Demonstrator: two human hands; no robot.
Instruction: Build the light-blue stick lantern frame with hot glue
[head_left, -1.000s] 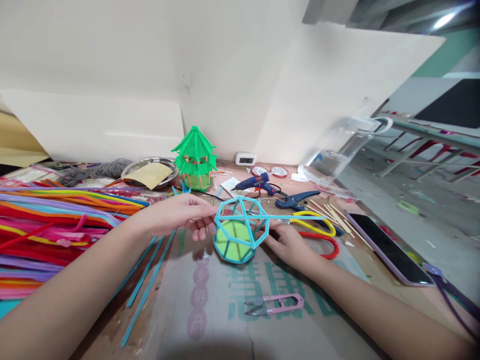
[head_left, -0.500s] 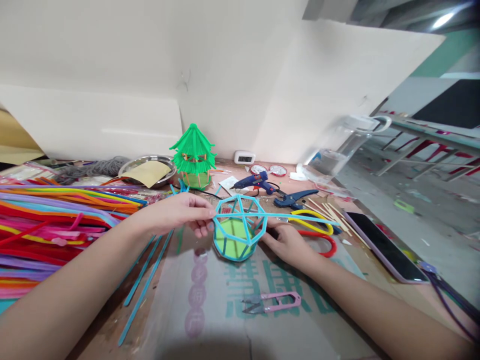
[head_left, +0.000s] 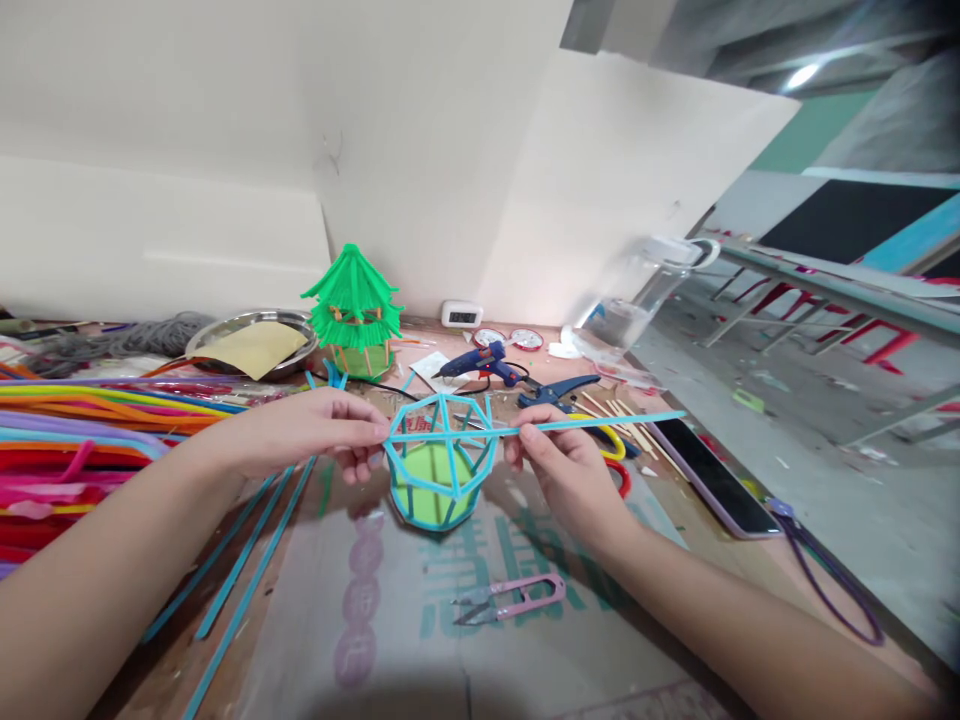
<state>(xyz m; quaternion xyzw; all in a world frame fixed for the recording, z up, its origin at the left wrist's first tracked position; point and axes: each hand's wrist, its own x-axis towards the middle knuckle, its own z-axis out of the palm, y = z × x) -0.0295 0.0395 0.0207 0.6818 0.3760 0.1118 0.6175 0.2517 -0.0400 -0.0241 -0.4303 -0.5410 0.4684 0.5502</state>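
Observation:
A small cage-shaped frame of light-blue sticks (head_left: pixel 439 470) with a green disc at its bottom stands on the cardboard in front of me. A long light-blue stick (head_left: pixel 600 423) lies across its top, running out to the right. My left hand (head_left: pixel 315 432) pinches the stick's left end at the frame's rim. My right hand (head_left: pixel 559 465) pinches the same stick just right of the frame.
A green pagoda model (head_left: pixel 354 308), a metal bowl (head_left: pixel 225 335), a blue glue gun (head_left: pixel 480 365) and blue pliers (head_left: pixel 559 390) sit behind. Colourful pipe cleaners (head_left: pixel 82 430) pile at left. Pink snips (head_left: pixel 514 595) lie near me; a phone (head_left: pixel 701 475) is at right.
My right hand has risen from beside the frame's base and taken hold of the long stick. The view has shifted, so everything sits further left.

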